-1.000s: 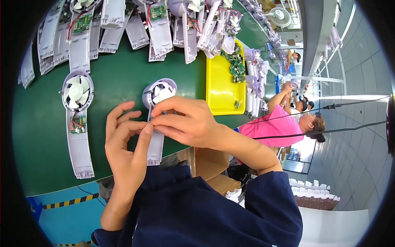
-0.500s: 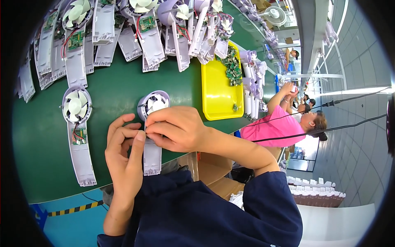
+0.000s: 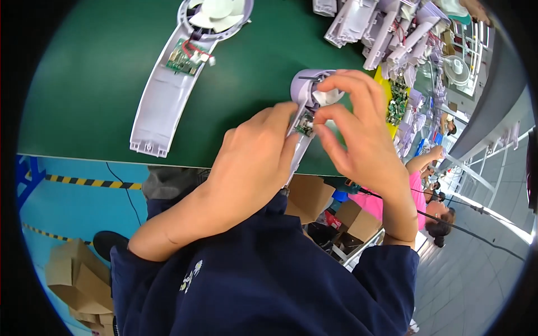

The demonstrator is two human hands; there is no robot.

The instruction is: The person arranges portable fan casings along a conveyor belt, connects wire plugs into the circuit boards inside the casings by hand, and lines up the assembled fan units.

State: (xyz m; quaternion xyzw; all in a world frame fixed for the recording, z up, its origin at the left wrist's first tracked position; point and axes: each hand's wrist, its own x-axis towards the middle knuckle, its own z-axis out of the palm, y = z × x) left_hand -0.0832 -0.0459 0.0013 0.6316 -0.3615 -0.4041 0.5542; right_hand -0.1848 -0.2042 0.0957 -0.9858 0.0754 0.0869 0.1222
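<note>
A lilac handheld-fan half-shell (image 3: 301, 150) lies at the table's front edge, its round head holding a white fan blade (image 3: 328, 96). A small green circuit board (image 3: 305, 124) sits in its handle just below the head. My left hand (image 3: 255, 148) is closed on the handle's left side, steadying it. Bent over the board from the right is my right hand (image 3: 361, 126), its fingertips closed at the board's right edge; whatever they pinch is too small to make out. To the left, another fan half-shell (image 3: 162, 106) lies open, with a board, red wires and white plugs.
More lilac shells (image 3: 364, 25) are heaped at the back right. Beside them a yellow tray (image 3: 383, 84) holds several green boards. A co-worker in a pink top (image 3: 368, 206) sits farther right. Cardboard boxes (image 3: 78, 274) stand on the blue floor, lower left.
The view has shifted, so table items appear elsewhere. My left hand has gone from a raised pinch with the right to gripping the handle; my right fingers have come down to the board.
</note>
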